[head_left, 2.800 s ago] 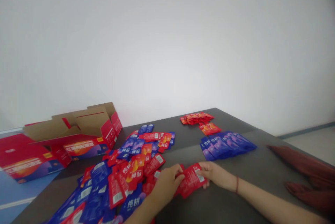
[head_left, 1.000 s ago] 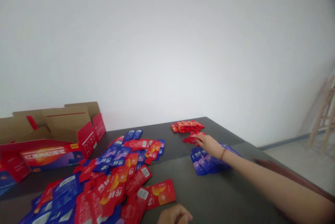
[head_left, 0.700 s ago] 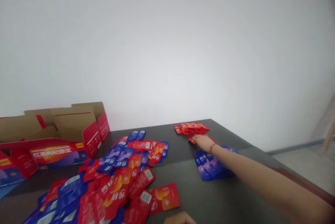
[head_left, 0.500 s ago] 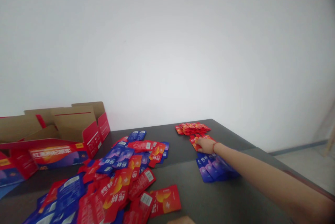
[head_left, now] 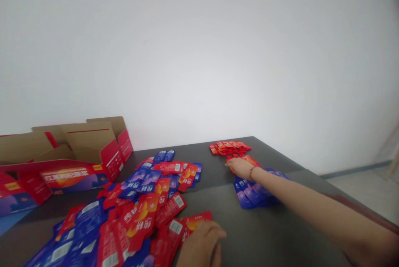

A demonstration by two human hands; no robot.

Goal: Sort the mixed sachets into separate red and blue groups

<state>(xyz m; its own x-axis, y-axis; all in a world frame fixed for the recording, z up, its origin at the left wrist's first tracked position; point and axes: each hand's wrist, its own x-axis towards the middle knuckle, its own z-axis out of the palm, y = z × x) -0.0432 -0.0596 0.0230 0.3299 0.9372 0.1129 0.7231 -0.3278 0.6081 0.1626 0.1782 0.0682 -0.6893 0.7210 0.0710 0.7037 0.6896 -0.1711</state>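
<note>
My left hand (head_left: 201,245) is at the bottom edge, over the lower part of a red pouch (head_left: 195,219). Its fingers are bent, with a gap between thumb and forefinger; nothing shows between them. Farther out, my right hand (head_left: 239,168), with a thin band at the wrist, has its fingers closed on a red pouch (head_left: 230,159) among a few others lying flat. Just in front of that hand is an overlapping row of blue pouches (head_left: 249,194), partly covered by the forearm. Behind it lies a row of red pouches (head_left: 230,147).
A loose heap of mixed red and blue pouches (head_left: 145,213) spreads over the left half of the dark table (head_left: 243,233). Open printed cartons (head_left: 75,177) stand at the left. A white wall (head_left: 199,59) rises behind the table.
My left hand has come up from the bottom edge to the nearest red pouch. My right hand has shifted slightly left over the small red group. The view has tilted a little.
</note>
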